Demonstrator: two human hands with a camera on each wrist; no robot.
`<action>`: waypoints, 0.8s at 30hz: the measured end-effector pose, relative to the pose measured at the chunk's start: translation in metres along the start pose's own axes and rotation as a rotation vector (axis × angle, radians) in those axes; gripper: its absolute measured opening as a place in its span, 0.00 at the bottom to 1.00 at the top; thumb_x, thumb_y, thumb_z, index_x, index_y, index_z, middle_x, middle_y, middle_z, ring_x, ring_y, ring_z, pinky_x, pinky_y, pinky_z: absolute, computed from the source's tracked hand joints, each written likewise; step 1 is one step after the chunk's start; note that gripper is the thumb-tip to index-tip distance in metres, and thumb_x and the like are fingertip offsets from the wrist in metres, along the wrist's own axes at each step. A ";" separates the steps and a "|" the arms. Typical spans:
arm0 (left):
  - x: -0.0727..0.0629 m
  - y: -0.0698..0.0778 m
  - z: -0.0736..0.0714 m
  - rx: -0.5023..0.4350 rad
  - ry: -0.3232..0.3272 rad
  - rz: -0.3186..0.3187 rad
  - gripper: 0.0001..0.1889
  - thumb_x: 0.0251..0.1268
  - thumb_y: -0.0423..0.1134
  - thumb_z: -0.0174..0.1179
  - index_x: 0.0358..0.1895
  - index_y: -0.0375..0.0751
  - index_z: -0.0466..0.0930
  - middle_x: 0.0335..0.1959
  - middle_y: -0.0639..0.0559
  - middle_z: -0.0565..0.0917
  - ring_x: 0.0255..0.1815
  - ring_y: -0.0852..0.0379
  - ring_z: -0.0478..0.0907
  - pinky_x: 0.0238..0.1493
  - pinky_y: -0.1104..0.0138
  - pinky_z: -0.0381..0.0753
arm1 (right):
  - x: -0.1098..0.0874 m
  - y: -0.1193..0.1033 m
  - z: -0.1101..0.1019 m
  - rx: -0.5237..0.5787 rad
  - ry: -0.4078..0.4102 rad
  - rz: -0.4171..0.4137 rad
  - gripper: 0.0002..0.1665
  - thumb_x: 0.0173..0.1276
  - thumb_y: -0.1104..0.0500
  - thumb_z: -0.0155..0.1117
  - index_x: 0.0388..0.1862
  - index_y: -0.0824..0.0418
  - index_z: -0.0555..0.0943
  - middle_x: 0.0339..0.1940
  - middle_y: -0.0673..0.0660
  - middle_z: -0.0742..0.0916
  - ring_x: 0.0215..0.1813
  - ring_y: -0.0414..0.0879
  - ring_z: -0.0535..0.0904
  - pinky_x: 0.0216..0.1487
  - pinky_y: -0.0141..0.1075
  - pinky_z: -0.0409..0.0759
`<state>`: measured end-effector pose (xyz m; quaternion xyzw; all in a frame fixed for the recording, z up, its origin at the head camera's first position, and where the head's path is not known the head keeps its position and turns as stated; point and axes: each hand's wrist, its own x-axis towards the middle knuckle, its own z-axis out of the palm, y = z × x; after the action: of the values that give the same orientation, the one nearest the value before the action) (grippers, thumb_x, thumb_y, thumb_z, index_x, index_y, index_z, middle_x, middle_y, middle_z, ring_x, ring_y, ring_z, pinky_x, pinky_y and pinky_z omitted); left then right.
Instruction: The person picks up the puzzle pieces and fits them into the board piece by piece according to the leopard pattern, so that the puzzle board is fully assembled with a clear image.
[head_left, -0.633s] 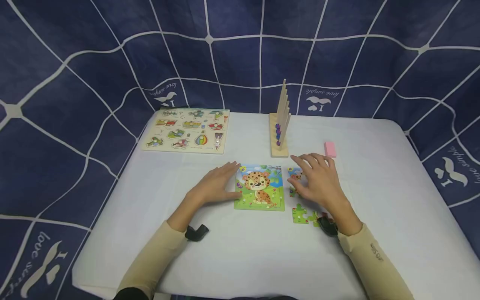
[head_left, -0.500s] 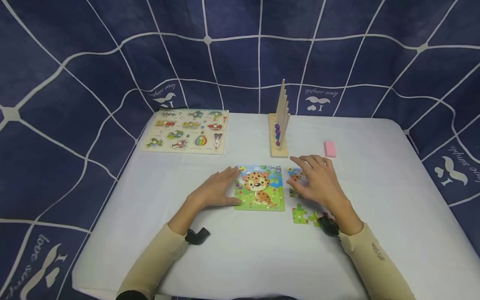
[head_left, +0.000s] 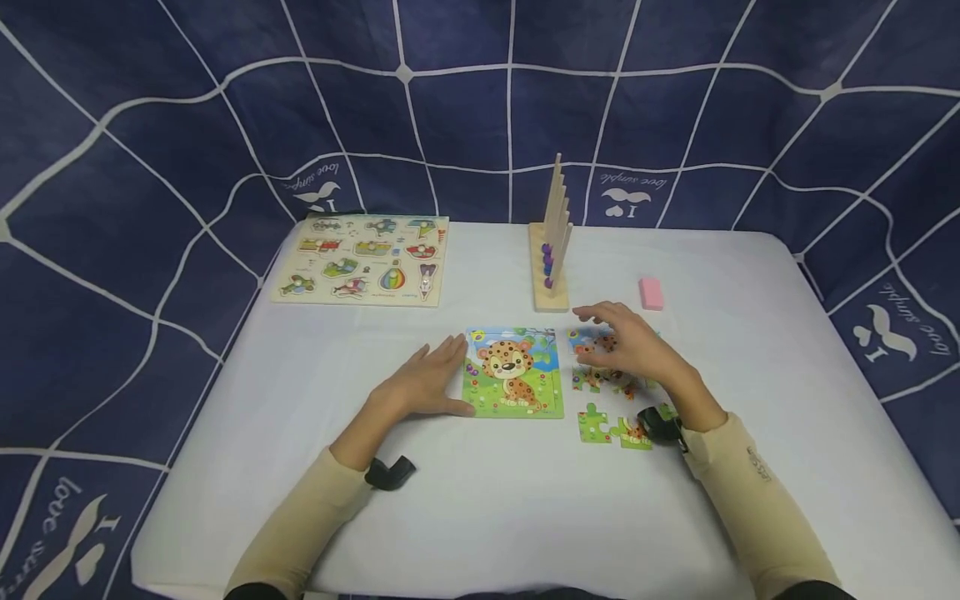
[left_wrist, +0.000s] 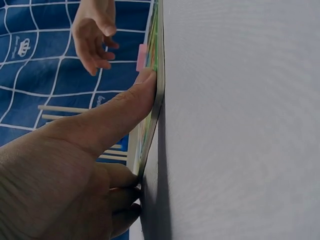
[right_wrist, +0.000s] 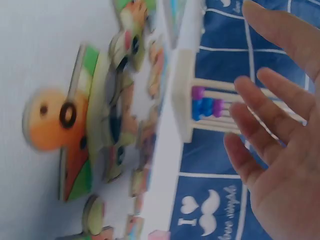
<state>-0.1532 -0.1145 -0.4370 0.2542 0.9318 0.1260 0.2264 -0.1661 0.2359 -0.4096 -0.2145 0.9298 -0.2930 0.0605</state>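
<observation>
A square leopard jigsaw puzzle (head_left: 513, 375) lies assembled on its board in the middle of the table. My left hand (head_left: 426, 381) is beside its left edge, fingers fairly straight. In the left wrist view, the thumb (left_wrist: 125, 110) touches the board's near corner and the other fingertips reach its edge farther back. My right hand (head_left: 633, 346) hovers over loose puzzle pieces (head_left: 588, 379) to the right, fingers loosely bent and holding nothing. It partly hides them in the head view. Nearer me lie more pieces, including a green one (head_left: 592, 423). An orange-and-green piece (right_wrist: 65, 125) shows in the right wrist view.
Behind stands a wooden peg stand (head_left: 551, 267) with purple and blue beads. A pink block (head_left: 651, 293) lies to its right. At the back left is a knobbed vehicle puzzle board (head_left: 360, 260). A blue curtain (head_left: 480, 108) hangs beyond the white table (head_left: 480, 500).
My right hand has turned and shifted slightly away from me, uncovering more loose pieces. My left thumb has slid toward the puzzle's near corner. The head view has shifted slightly.
</observation>
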 end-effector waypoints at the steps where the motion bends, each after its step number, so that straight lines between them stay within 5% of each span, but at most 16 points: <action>1: 0.000 0.000 0.000 -0.003 0.000 -0.004 0.60 0.51 0.68 0.64 0.78 0.38 0.42 0.81 0.47 0.40 0.82 0.51 0.38 0.80 0.50 0.39 | 0.003 0.003 0.000 0.013 -0.019 0.007 0.41 0.56 0.50 0.76 0.67 0.59 0.72 0.60 0.59 0.80 0.62 0.56 0.74 0.59 0.55 0.75; 24: 0.001 -0.001 -0.001 -0.020 -0.003 -0.004 0.61 0.50 0.68 0.65 0.78 0.39 0.42 0.81 0.48 0.40 0.82 0.50 0.38 0.80 0.48 0.39 | 0.030 0.045 0.008 0.079 -0.224 0.072 0.31 0.53 0.61 0.76 0.58 0.60 0.81 0.56 0.59 0.82 0.55 0.51 0.76 0.60 0.47 0.74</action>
<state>-0.1550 -0.1145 -0.4369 0.2503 0.9307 0.1344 0.2306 -0.2076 0.2517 -0.4414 -0.2097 0.9120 -0.3014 0.1828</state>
